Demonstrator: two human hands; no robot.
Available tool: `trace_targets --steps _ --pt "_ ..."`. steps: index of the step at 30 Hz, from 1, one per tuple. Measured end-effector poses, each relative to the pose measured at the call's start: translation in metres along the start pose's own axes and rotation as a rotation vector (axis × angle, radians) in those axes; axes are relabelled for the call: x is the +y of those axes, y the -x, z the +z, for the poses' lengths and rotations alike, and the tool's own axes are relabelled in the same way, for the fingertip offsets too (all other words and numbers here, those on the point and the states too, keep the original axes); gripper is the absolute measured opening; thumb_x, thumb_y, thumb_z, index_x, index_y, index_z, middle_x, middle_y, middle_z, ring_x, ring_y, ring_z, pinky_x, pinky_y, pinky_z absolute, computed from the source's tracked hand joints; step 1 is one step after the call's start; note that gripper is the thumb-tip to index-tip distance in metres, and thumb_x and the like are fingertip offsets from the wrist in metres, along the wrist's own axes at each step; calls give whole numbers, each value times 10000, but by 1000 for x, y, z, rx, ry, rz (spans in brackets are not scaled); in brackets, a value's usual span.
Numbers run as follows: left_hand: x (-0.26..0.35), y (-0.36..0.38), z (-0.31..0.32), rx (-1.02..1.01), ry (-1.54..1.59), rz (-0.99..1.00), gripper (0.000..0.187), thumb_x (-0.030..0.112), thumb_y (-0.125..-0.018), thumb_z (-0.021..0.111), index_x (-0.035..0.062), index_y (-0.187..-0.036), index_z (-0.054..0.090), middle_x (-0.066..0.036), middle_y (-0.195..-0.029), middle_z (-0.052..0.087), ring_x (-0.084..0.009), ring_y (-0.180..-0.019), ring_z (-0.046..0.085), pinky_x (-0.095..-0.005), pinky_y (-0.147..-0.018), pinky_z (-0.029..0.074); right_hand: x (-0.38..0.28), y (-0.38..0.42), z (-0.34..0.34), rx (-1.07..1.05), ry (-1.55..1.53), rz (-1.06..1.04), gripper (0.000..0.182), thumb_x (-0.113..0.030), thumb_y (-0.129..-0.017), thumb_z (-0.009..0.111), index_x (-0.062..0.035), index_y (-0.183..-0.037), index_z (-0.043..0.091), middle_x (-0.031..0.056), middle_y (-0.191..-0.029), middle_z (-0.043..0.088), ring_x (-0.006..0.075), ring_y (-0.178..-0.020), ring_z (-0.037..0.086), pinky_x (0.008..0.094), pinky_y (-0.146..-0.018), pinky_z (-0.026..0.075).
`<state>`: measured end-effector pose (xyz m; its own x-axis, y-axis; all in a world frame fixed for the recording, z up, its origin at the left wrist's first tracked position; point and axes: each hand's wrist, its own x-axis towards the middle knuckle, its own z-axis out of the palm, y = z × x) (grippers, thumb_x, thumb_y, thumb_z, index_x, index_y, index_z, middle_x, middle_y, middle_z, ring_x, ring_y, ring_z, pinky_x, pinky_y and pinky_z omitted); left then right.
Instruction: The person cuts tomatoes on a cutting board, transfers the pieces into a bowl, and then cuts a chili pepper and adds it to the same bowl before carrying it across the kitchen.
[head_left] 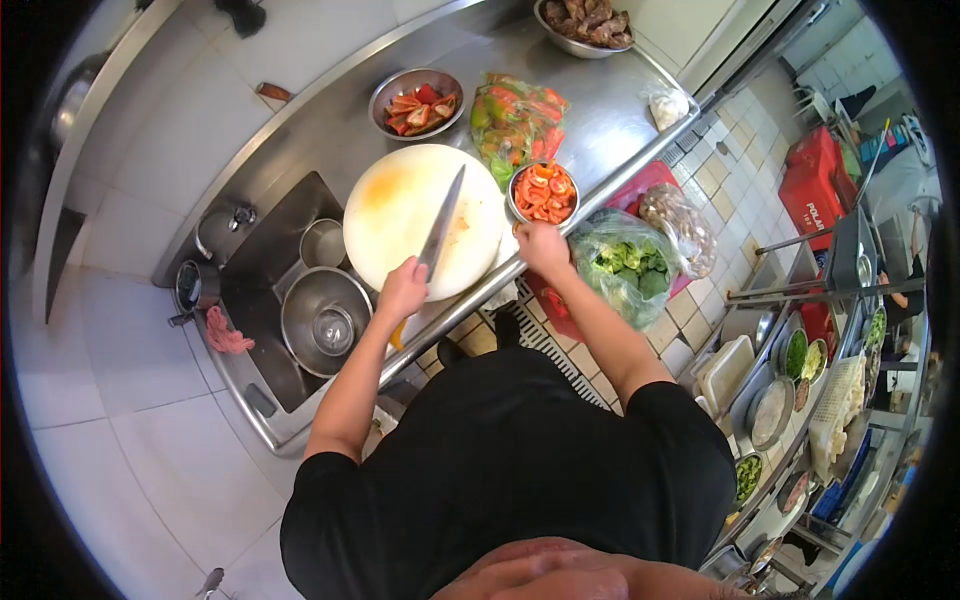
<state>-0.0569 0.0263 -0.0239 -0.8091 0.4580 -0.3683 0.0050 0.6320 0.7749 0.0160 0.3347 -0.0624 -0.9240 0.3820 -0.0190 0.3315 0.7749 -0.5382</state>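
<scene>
My left hand (403, 288) is closed around the handle of a large kitchen knife (443, 225), whose blade lies over the round white cutting board (375, 235). Orange and reddish stains mark the board. At its right edge, my right hand (541, 247) has curled fingers beside a small metal bowl of cut red pieces (546, 192), perhaps tomato. What those fingers hold, if anything, is too small to make out. Behind the board stand a metal bowl of red pepper pieces (418, 106) and a clear plastic bag of red and green peppers (517, 120).
On the left is a sink (285, 220) with a steel bowl (326, 320) and a small pot (323, 243). Right of the counter edge, a bag of green leaves (630, 262) sits in a red crate (655, 180). A bowl of dark meat (585, 25) stands far back.
</scene>
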Motion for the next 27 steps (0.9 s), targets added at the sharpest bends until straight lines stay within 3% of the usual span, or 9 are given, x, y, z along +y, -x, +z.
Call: trace_targets --steps 2,3,5,10,14,16,17,19,27 --pt "-26 8 -1 190 -317 108 282 282 -1034 502 5 -1007 550 -244 -784 676 -412 -664 672 -504 -631 537 -7 14 10 -115 153 -21 289 -245 -930 625 -53 -1134 697 213 -1029 725 391 -972 694 480 -870 560" --pt "-21 18 3 196 -323 99 282 282 -1034 502 5 -1007 550 -244 -784 676 -412 -664 672 -504 -631 537 -3 12 27 -113 260 -69 324 -238 -939 618 -49 -1196 673 197 -1069 719 378 -1000 684 460 -883 555" --pt "4 40 20 82 -318 -3 307 305 -1044 460 16 -1053 564 -335 -917 669 -561 -916 625 -632 -824 484 4 3 61 -42 357 -64 306 -222 -949 599 -49 -1193 665 186 -1092 702 356 -1013 674 442 -889 549" --pt "-12 59 60 37 -362 -114 307 281 -1043 461 2 -1084 580 -338 -1026 668 -534 -982 632 -606 -873 485 5 -25 80 -113 443 31 184 -162 -979 528 -78 -1105 631 167 -1099 683 299 -1005 679 415 -875 548" --pt "-85 88 -32 288 -471 -327 288 253 -999 515 -4 -1047 637 -278 -1034 701 -465 -989 678 -577 -856 531 10 -25 73 -119 323 9 144 -85 -933 548 -17 -1054 586 207 -1064 682 359 -1028 679 457 -884 556" --pt "-83 97 -81 395 -219 -647 294 260 -1010 494 -5 -1032 621 -286 -987 706 -477 -949 685 -571 -845 535 13 -22 72 -105 307 -23 138 -78 -932 547 -19 -1052 581 210 -1059 682 372 -1015 678 461 -884 553" --pt "-125 95 -90 504 -316 -609 293 269 -1018 487 6 -1056 611 -293 -968 704 -486 -932 685 -575 -840 532 13 -21 71 -81 293 -44 133 -72 -930 547 -21 -1050 576 213 -1053 683 385 -1003 677 465 -884 551" --pt "-96 100 -78 521 -474 -448 293 280 -1027 475 26 -1079 610 -286 -970 705 -485 -934 684 -578 -830 532 9 -15 56 -56 259 -83 140 -89 -921 570 -24 -1044 579 200 -1025 684 381 -953 679 468 -862 550" --pt "24 48 80 54 -263 -80 301 288 -1048 458 9 -1060 571 -331 -971 668 -536 -944 631 -622 -847 482 22 -52 -37 186 205 -210 109 -146 -855 649 -49 -876 694 168 -917 689 366 -860 671 514 -784 523"
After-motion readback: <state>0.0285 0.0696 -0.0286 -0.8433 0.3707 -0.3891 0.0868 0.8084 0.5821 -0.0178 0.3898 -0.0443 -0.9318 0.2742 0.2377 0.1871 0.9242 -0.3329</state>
